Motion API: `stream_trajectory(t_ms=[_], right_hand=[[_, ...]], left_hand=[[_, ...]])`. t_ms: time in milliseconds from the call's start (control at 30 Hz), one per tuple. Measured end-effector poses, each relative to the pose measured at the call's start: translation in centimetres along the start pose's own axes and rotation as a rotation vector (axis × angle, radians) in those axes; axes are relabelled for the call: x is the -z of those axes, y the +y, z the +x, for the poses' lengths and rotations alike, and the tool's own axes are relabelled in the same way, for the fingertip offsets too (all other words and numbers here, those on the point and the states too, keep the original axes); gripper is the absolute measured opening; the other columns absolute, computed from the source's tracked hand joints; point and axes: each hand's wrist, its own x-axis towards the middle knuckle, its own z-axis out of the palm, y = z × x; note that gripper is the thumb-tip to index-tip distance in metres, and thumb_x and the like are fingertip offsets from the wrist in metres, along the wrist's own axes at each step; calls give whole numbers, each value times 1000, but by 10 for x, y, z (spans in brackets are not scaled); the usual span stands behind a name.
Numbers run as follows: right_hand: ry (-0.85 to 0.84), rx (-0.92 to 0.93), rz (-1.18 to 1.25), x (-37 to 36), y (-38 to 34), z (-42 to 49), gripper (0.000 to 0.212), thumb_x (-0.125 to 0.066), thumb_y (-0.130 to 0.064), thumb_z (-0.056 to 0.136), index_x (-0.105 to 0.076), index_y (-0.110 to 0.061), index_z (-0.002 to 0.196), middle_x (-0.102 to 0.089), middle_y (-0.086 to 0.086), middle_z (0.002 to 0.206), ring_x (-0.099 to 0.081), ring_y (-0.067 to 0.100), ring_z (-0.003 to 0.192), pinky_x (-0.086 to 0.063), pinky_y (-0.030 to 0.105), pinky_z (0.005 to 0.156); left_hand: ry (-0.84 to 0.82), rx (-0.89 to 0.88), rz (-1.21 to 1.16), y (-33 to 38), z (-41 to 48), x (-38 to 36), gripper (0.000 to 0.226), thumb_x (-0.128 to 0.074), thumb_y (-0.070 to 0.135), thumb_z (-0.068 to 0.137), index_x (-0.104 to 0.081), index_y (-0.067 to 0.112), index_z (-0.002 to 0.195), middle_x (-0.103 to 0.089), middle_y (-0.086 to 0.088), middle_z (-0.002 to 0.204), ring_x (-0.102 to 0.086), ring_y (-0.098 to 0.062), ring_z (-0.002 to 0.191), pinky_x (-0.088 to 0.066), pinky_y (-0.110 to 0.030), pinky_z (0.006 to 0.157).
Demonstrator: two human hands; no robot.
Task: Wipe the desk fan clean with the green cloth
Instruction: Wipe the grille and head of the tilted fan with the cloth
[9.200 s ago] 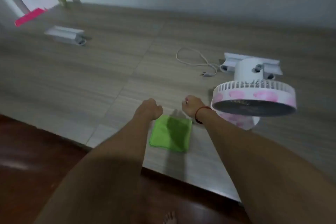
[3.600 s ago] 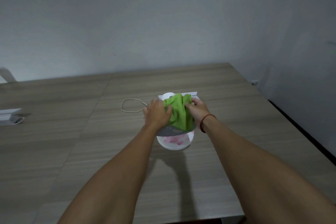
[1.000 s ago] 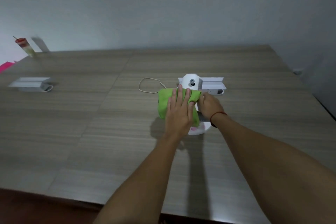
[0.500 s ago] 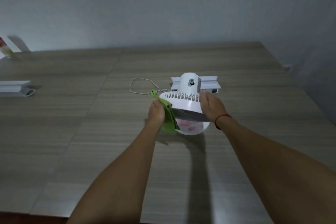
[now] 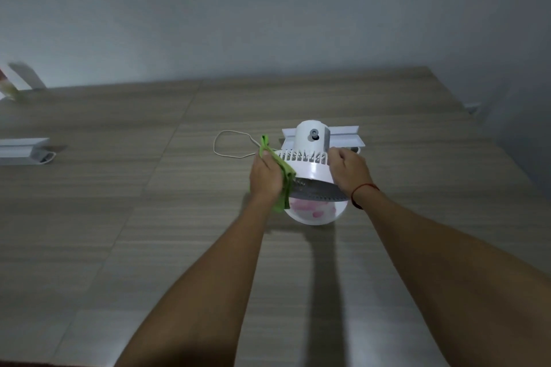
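On the table, left hand still grips green cloth against desk fan, right hand its rim.

Desk fan on table, cable behind-left.

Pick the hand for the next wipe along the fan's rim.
Left. The left hand holds the green cloth against the rim of the desk fan; the right hand grips the opposite side, steadying it.
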Motion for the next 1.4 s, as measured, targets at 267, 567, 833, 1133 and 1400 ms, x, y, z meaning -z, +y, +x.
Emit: stream_trajectory(t_ms=[267,567,833,1133,1400], right_hand=[[33,-2,41,10,12,22,39,-42,-29,86,-39,-20,48,-44,-2,53,-39,12,53,-30,27,51],[-5,-48,19,21,18,38,39,-44,-37,88,-48,-16,55,-51,0,58,-45,10,54,-33,28,53],[-18,-111,104,18,14,26,43,-40,-41,86,-51,-18,52,-62,6,71,-54,21,68,-35,27,56],[-92,-166,105,21,6,20,42,-36,-47,86,-59,-19,65,-63,4,84,-56,23,80,-36,25,58],[-222,-321,475,41,-17,10,82,-40,-87,61,-71,-22,101,-66,1,115,-62,18,104,-46,37,99]], left_hand=[[-273,441,-449,-34,48,-2,44,-34,36,100,-65,7,112,-64,-18,104,-58,-29,96,-47,-48,94],[-371,626,-796,-62,35,-23,35,-45,38,96,-67,12,107,-66,-15,102,-62,-30,91,-49,-50,95],[-42,330,-373,-24,24,-12,53,-29,38,101,-62,0,119,-63,-21,121,-59,-35,112,-47,-43,99],[62,-587,179,13,-53,-41,44,-36,21,101,-39,16,145,-33,-5,156,-21,-18,149,-13,-35,122],[-207,-586,354,35,-47,-33,51,-25,18,103,-17,10,152,-12,-4,163,-5,-17,151,-3,-34,123]])
